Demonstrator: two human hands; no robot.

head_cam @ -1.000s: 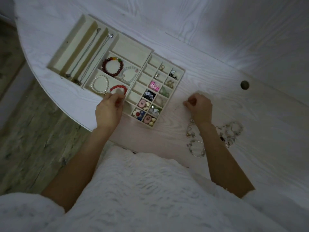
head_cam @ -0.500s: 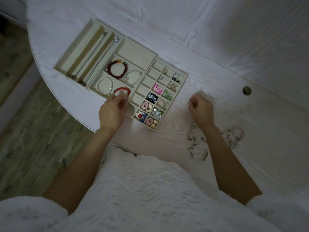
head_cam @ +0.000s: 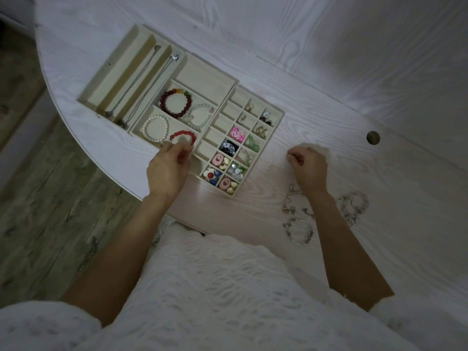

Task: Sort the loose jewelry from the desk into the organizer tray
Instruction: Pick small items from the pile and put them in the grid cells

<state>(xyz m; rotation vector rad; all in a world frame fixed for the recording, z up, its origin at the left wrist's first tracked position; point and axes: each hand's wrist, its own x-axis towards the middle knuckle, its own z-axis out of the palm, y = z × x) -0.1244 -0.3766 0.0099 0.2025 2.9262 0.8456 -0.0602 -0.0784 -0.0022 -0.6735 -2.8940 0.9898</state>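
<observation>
The wooden organizer tray (head_cam: 205,72) lies on the white desk, with bracelets in its middle compartments and small pieces in the right-hand grid. My left hand (head_cam: 168,171) reaches over the tray's near edge, and its fingertips pinch the red bead bracelet (head_cam: 182,135) lying beside the pearl bracelet (head_cam: 155,127). My right hand (head_cam: 307,168) rests on the desk right of the tray with its fingers curled; I see nothing in it. Loose jewelry sits by my right wrist: a thin charm bangle (head_cam: 298,230), small charms (head_cam: 288,209) and a pale bead cluster (head_cam: 354,205).
A dark red bracelet (head_cam: 176,103) and a pale green one (head_cam: 200,116) share a compartment. Two long chains (head_cam: 141,79) lie in the narrow left slots. A round cable hole (head_cam: 373,137) is at the right. The desk's curved edge (head_cam: 83,145) drops to wooden floor on the left.
The view has shifted slightly. My left hand stays on the red bracelet in the tray. My right hand keeps its curled pose on the desk.
</observation>
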